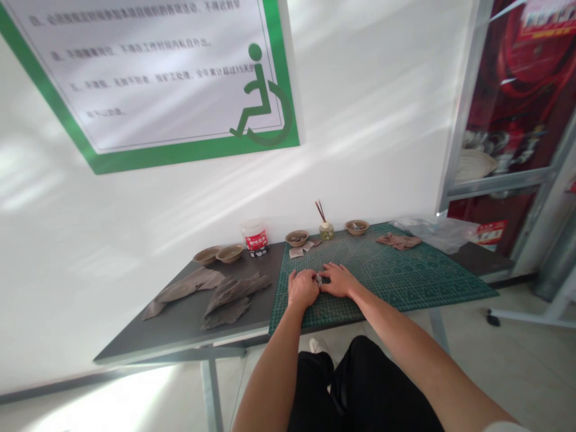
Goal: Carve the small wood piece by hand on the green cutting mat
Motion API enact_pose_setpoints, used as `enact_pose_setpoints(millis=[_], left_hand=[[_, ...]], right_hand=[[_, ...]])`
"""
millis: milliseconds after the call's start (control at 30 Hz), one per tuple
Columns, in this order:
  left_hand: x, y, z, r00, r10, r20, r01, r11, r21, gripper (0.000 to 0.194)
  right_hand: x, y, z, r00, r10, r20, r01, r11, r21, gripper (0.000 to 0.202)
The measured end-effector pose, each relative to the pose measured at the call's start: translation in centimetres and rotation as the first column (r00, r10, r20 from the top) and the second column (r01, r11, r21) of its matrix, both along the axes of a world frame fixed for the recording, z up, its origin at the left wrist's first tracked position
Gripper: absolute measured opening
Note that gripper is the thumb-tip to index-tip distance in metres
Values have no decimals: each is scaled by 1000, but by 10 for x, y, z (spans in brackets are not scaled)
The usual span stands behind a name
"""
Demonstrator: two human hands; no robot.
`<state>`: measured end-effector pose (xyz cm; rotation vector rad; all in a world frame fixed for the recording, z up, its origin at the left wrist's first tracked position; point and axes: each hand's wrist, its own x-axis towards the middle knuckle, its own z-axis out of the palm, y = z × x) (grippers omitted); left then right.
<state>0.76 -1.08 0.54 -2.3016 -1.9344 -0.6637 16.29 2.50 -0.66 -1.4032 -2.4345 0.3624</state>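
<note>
Close to the front edge of the green cutting mat (382,273), both hands meet over a small greyish-white piece (319,279), too small to name. My left hand (303,288) has its fingers bent and pressed against the piece from the left. From the right, my right hand (341,281) pinches at it with thumb and forefinger, while its other fingers reach forward over the mat. Fingers cover most of the piece. Small pale square packets (296,253) lie beyond the hands, beside a brown bowl (297,238) with small pieces in it.
Grey-brown cloths (234,295) lie left on the dark table (148,336). Behind them stand two bowls (230,254) and a red-labelled jar (255,237). A reed diffuser (326,230), another bowl (357,227), a brownish cloth (398,241) and clear plastic (443,233) line the back right.
</note>
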Motion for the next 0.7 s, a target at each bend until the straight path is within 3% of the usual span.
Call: enact_pose_setpoints(millis=[400, 700], left_hand=[[1, -1, 7, 998, -60, -14, 58, 996, -66, 30], [2, -1, 0, 1000, 14, -11, -14, 1000, 4, 26]], right_hand=[[0, 1, 0, 1000, 11, -4, -11, 1000, 1, 60], [0, 0, 0, 1000, 8, -4, -8, 1000, 11, 61]])
